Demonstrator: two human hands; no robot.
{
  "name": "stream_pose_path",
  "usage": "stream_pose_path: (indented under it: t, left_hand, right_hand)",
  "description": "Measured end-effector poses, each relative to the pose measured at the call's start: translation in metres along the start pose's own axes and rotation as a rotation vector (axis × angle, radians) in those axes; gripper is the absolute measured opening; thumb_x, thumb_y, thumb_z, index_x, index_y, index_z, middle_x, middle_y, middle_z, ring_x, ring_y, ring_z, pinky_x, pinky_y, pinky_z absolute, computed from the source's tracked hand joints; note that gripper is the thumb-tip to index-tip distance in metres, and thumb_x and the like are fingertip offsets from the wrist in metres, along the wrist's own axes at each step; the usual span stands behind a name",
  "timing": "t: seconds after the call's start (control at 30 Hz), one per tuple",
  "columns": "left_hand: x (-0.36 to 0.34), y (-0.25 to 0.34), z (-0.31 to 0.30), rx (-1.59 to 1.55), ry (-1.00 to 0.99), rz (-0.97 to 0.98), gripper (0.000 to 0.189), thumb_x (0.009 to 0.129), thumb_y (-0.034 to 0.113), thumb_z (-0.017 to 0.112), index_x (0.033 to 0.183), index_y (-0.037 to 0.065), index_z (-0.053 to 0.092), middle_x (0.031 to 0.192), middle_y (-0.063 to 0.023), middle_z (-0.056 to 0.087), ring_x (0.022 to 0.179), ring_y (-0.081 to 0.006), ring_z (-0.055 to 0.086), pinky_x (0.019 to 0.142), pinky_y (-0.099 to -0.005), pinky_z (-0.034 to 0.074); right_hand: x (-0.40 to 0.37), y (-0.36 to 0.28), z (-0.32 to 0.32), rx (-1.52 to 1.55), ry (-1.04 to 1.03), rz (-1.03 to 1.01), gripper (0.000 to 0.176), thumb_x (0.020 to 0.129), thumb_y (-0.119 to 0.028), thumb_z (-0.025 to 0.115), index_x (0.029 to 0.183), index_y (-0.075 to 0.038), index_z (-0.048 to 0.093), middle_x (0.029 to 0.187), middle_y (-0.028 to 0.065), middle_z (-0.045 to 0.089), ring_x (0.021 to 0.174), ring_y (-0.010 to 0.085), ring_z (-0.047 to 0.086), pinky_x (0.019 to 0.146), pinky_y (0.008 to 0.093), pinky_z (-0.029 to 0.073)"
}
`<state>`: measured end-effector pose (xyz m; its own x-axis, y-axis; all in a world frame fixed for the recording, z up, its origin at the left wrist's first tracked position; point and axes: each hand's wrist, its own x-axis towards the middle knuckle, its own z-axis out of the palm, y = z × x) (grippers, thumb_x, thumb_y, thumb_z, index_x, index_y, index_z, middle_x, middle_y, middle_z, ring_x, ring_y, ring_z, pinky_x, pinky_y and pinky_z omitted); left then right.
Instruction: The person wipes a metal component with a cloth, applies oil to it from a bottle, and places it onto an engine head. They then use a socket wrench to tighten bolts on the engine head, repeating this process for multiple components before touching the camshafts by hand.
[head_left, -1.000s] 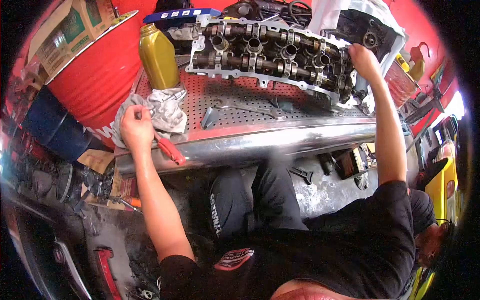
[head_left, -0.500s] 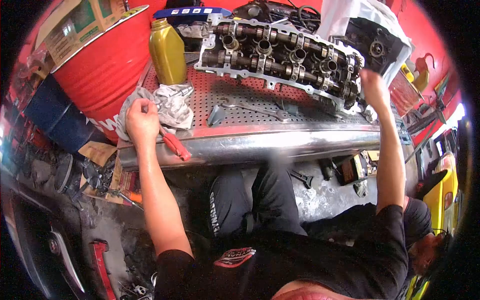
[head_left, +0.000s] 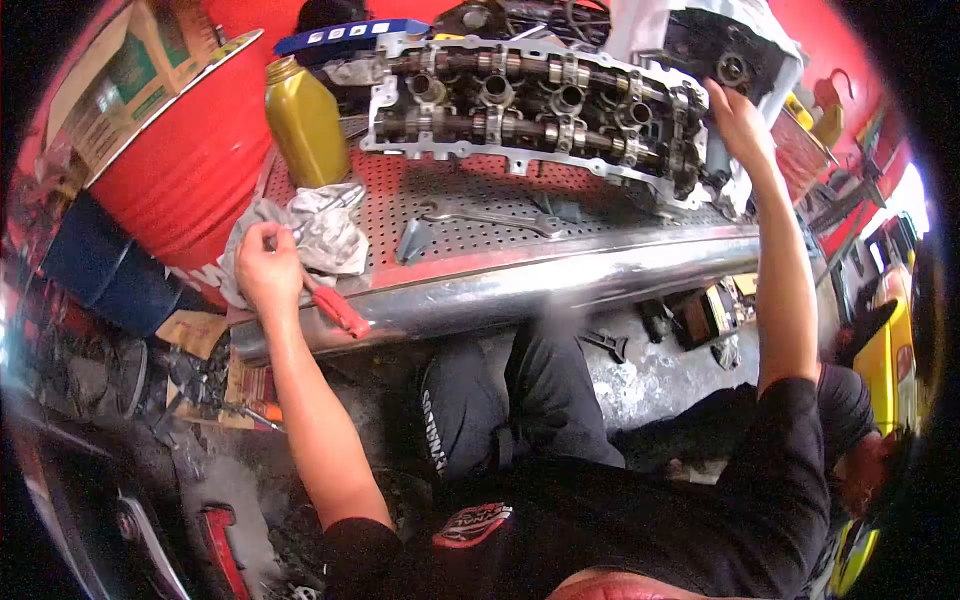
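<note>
A cylinder head [head_left: 520, 115] with exposed camshafts sits tilted across the perforated workbench [head_left: 385, 195]. My right hand [head_left: 742, 125] is at its right end, fingers stretched out near the timing gears, with a grey cylindrical thing [head_left: 718, 157] just below the palm. My left hand [head_left: 268, 268] rests by the crumpled rag [head_left: 335, 235] at the bench's left front, fingers curled around a small dark thing I cannot make out. Beside my left wrist a red-handled tool [head_left: 342, 310] juts over the rounded metal edge. A combination wrench [head_left: 490, 218] lies below the cylinder head.
A gold oil bottle [head_left: 305, 125] stands behind the rag, beside a red drum [head_left: 185, 150]. A white bag [head_left: 785, 55] partly wraps a dark engine part [head_left: 725, 60] at the back right. Another person [head_left: 855, 420] is low at the right. Parts litter the floor.
My right hand has moved up and slightly left to the cylinder head's end. The view has shifted, so the bench things appear further left; my left hand stays by the rag, fingers still curled.
</note>
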<state>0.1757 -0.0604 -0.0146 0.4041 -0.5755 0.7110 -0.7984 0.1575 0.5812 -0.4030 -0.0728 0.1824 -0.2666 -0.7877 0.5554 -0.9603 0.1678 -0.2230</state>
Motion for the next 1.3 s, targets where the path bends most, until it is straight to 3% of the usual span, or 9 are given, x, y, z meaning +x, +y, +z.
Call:
stream_pose_path:
  t: [0.23,0.33,0.43,0.47,0.6,0.7,0.9,1.17,1.3]
  left_hand:
    - [0.006,-0.013,0.004,-0.070,-0.054,0.040,0.015,0.083,0.013,0.068,0.090,0.001,0.065,0.083,-0.0126,0.068,0.077,-0.0260,0.064,0.073,-0.0364,0.050]
    - [0.006,-0.005,0.002,-0.080,-0.084,-0.014,0.016,0.084,0.014,0.069,0.092,0.000,0.065,0.084,-0.0128,0.068,0.078,-0.0249,0.064,0.073,-0.0358,0.050]
    - [0.002,-0.005,-0.001,-0.060,-0.083,-0.013,0.017,0.084,0.015,0.069,0.092,0.000,0.065,0.085,-0.0130,0.068,0.078,-0.0247,0.064,0.073,-0.0357,0.050]
    - [0.003,-0.001,0.000,-0.041,-0.076,-0.005,0.017,0.084,0.016,0.069,0.092,0.000,0.065,0.085,-0.0130,0.068,0.078,-0.0248,0.064,0.073,-0.0357,0.050]
    - [0.004,-0.001,-0.002,-0.027,-0.060,0.026,0.017,0.084,0.016,0.068,0.092,0.001,0.066,0.085,-0.0132,0.068,0.078,-0.0258,0.065,0.074,-0.0362,0.050]
    - [0.002,0.001,-0.003,-0.015,-0.051,0.022,0.017,0.084,0.016,0.068,0.091,0.001,0.066,0.085,-0.0134,0.069,0.078,-0.0266,0.065,0.074,-0.0369,0.050]
    - [0.000,0.008,-0.003,-0.010,-0.061,-0.002,0.016,0.084,0.015,0.067,0.090,0.001,0.066,0.084,-0.0130,0.069,0.078,-0.0260,0.065,0.074,-0.0366,0.050]
    - [0.004,-0.005,0.002,-0.059,-0.066,-0.015,0.017,0.083,0.015,0.068,0.090,0.000,0.066,0.083,-0.0118,0.069,0.075,-0.0230,0.064,0.072,-0.0346,0.049]
    - [0.003,0.001,-0.001,-0.031,-0.039,-0.007,0.016,0.083,0.015,0.068,0.090,0.001,0.066,0.082,-0.0114,0.069,0.076,-0.0235,0.064,0.072,-0.0347,0.050]
  right_hand:
    - [-0.002,-0.009,0.023,-0.135,0.143,-0.151,0.033,0.095,-0.034,0.049,0.093,-0.005,0.063,0.089,0.0245,0.065,0.089,0.0437,0.063,0.080,0.0521,0.049]
    - [-0.049,-0.001,0.012,-0.138,-0.089,-0.055,0.033,0.092,-0.042,0.052,0.099,-0.015,0.070,0.096,0.0164,0.068,0.098,0.0363,0.064,0.085,0.0450,0.050]
    - [-0.029,0.001,-0.010,0.137,0.110,0.052,0.045,0.088,-0.051,0.058,0.103,-0.010,0.069,0.097,0.0172,0.067,0.095,0.0308,0.065,0.088,0.0396,0.048]
    - [-0.003,0.028,0.007,0.130,0.179,-0.128,0.059,0.083,-0.049,0.069,0.127,-0.012,0.059,0.116,0.0167,0.064,0.105,0.0288,0.062,0.093,0.0372,0.047]
    - [0.006,0.044,0.023,0.689,-0.403,-0.380,0.096,0.079,-0.015,0.078,0.154,-0.021,0.019,0.134,0.0069,0.053,0.114,0.0189,0.055,0.100,0.0362,0.043]
    - [0.004,0.040,0.025,0.883,-0.469,-0.216,0.093,0.074,-0.007,0.081,0.151,-0.022,0.030,0.128,0.0098,0.059,0.113,0.0186,0.057,0.103,0.0355,0.042]
    - [0.032,0.043,0.039,0.811,-0.173,0.027,0.051,0.093,-0.052,0.056,0.128,-0.015,0.062,0.097,0.0010,0.061,0.066,0.0054,0.051,0.064,0.0229,0.044]
    - [0.009,0.050,0.032,0.749,-0.280,-0.353,0.076,0.082,-0.027,0.077,0.147,-0.016,0.040,0.092,-0.0028,0.058,0.071,0.0035,0.046,0.072,0.0207,0.043]
    - [0.020,0.043,0.033,0.829,-0.210,-0.055,0.057,0.091,-0.040,0.066,0.139,-0.015,0.051,0.088,-0.0044,0.058,0.069,0.0038,0.048,0.066,0.0183,0.043]
